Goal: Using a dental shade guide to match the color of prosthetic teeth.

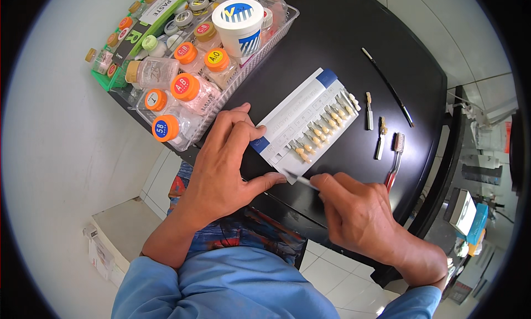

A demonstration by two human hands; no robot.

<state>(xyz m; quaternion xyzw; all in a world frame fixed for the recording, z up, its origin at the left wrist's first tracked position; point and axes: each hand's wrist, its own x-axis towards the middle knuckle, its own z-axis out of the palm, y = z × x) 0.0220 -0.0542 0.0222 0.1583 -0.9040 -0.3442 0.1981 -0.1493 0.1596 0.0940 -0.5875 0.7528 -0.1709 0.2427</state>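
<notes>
A white and blue dental shade guide [292, 110] lies slantwise on the black table, with a row of tooth-shaped tabs [323, 130] along its right side. My left hand [221, 158] spans its near left end and steadies it, index finger by the blue edge and thumb at the near corner. My right hand [359, 211] is closed around a slim light-coloured tool [301, 179]. The tool's dark tip, perhaps a brush, is at the guide's near edge, close to my left thumb. Whether it touches the guide I cannot tell.
Two loose shade tabs [369, 111] [380, 138], a red-handled toothbrush [396, 158] and a thin dark brush [387, 87] lie right of the guide. At the far left stands a clear basket [243, 70] of orange-capped bottles [185, 87] and a white tub [238, 26].
</notes>
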